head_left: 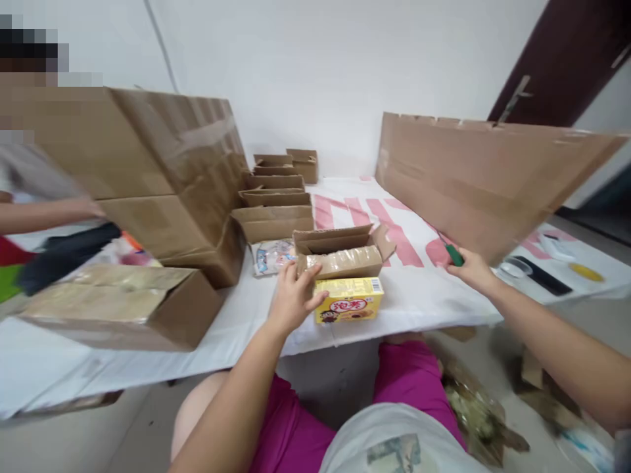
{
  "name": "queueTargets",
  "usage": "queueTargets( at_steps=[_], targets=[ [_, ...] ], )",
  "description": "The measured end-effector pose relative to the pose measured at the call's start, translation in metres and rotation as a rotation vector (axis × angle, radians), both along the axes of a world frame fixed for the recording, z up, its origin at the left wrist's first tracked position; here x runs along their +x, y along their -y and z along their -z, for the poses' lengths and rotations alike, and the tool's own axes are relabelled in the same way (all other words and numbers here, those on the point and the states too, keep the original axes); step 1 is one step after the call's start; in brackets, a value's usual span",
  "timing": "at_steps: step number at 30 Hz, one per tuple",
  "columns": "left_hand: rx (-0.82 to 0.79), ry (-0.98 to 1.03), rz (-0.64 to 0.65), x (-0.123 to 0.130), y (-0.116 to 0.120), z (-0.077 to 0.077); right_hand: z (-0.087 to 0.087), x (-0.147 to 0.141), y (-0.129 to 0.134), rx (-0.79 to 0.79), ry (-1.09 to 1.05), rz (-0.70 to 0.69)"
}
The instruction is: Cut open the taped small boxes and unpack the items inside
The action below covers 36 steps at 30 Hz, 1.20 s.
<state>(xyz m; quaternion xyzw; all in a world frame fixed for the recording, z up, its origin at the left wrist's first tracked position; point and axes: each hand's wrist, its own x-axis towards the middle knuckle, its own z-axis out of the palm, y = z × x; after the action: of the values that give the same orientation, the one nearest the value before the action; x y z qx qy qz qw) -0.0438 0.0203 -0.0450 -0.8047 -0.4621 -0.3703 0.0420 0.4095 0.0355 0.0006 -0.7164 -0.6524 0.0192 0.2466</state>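
My left hand (294,299) is at the left end of a yellow printed box (349,305), thumb on its front and fingers behind its top edge. Those fingertips also touch the taped front of a small open cardboard box (345,261), which stands directly behind the yellow box. Over the table to the right, my right hand (470,268) is closed around a green-handled tool (454,255). The tool's thin metal end points away from me, near a large cardboard panel (483,177); its exact kind is unclear.
Several open cardboard boxes (276,220) line up toward the wall, with a printed packet (273,256) beside them. Large cartons (162,144) and a taped box (113,302) stand left. Another person's arm (49,215) reaches in there. Tape (515,268) lies right.
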Motion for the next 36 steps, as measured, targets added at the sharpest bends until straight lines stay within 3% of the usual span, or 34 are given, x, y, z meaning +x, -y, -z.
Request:
queueTargets(
  at_steps=[3,7,15,20,27,32,36],
  targets=[
    [0.021,0.001,-0.003,0.002,-0.005,0.000,0.027,0.035,0.039,-0.071,0.138,0.007],
    [0.031,0.000,-0.009,0.003,-0.008,0.002,0.049,0.065,0.074,-0.137,0.221,0.034],
    [0.027,0.017,-0.014,0.002,-0.007,0.004,0.078,0.090,0.091,-0.177,0.316,0.023],
    [0.040,0.003,-0.019,0.002,-0.007,0.004,0.088,0.082,0.094,-0.196,0.305,-0.023],
    [0.052,-0.008,-0.004,0.002,-0.007,0.004,0.080,0.072,0.097,-0.223,0.193,-0.095],
    [0.027,0.008,-0.012,0.003,-0.006,0.002,0.078,0.029,0.077,-0.215,-0.088,-0.064],
    [-0.030,0.017,-0.023,0.005,0.000,-0.001,0.082,-0.011,0.049,-0.221,-0.171,-0.108]
  ],
)
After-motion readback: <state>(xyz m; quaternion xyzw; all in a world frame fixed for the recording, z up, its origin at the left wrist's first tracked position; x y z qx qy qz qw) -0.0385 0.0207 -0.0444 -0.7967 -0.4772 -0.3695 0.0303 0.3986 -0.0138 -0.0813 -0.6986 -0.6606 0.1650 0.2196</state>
